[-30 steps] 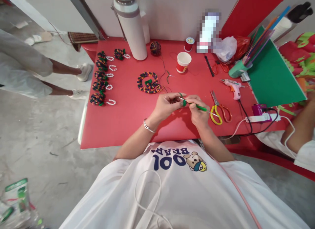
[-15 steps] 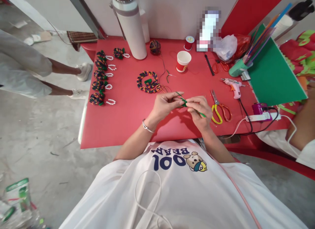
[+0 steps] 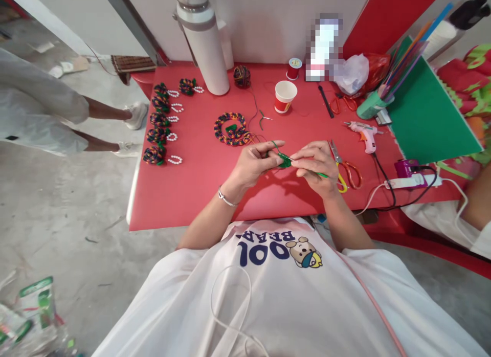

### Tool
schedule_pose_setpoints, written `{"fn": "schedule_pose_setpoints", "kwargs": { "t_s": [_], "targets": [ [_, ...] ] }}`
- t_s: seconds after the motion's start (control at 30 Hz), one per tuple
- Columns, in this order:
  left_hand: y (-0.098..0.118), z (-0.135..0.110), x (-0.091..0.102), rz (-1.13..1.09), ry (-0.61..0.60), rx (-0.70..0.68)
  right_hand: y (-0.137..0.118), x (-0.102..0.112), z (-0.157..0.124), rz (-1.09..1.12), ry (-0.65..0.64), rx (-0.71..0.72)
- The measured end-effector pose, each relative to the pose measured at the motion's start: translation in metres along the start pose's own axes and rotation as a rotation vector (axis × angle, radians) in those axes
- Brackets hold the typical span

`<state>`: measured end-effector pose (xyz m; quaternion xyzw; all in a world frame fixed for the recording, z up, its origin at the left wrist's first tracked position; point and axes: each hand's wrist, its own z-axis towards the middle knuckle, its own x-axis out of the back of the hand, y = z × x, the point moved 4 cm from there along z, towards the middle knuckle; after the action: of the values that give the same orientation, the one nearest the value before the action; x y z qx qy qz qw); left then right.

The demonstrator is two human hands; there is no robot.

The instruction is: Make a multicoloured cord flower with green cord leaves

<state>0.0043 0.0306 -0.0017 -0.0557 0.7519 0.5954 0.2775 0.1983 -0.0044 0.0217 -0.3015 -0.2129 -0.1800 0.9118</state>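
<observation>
Between my two hands is a small piece of green crochet (image 3: pixel 284 161), with green yarn running up over my left fingers. My left hand (image 3: pixel 256 162) pinches the piece from its left side. In my right hand (image 3: pixel 316 165) is a crochet hook (image 3: pixel 322 175) with a green handle, its metal tip at the green stitches. Just beyond my left hand lies a curled multicoloured crocheted strip (image 3: pixel 230 129) with loose yarn at its end. A threaded needle (image 3: pixel 267 118) rests near it. Scissors (image 3: pixel 348 174) with yellow and red handles lie right beside my right hand, partly hidden by it.
Several multicoloured crocheted flowers (image 3: pixel 154 155) with bead loops line the left of the red table (image 3: pixel 184 193). Behind are a white bottle (image 3: pixel 210 55), a yarn ball (image 3: pixel 242 76), a paper cup (image 3: pixel 285 97) and a thread spool (image 3: pixel 294 69). Right stand a glue gun (image 3: pixel 366 136) and power strip (image 3: pixel 406 182). Other people are at both sides.
My right hand has moved slightly right with the hook, now covering more of the scissors' yellow handle. More of the green crochet shows between my hands.
</observation>
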Motion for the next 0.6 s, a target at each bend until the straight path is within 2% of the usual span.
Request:
{"fn": "schedule_pose_setpoints", "kwargs": {
  "t_s": [0.2,0.43,0.53,0.6],
  "targets": [
    [0.007,0.000,0.000,0.090,-0.075,-0.007,-0.004,0.018,0.009,0.079,-0.120,0.013],
    [0.015,-0.001,0.000,0.141,-0.176,-0.006,-0.009,0.031,0.022,0.207,-0.162,-0.039],
    [0.014,-0.002,-0.003,0.124,-0.192,-0.004,-0.002,0.024,0.023,0.361,-0.141,-0.105],
    [0.011,-0.002,-0.007,0.100,-0.190,-0.023,0.004,0.012,0.018,0.490,-0.079,-0.164]
  ]
}}
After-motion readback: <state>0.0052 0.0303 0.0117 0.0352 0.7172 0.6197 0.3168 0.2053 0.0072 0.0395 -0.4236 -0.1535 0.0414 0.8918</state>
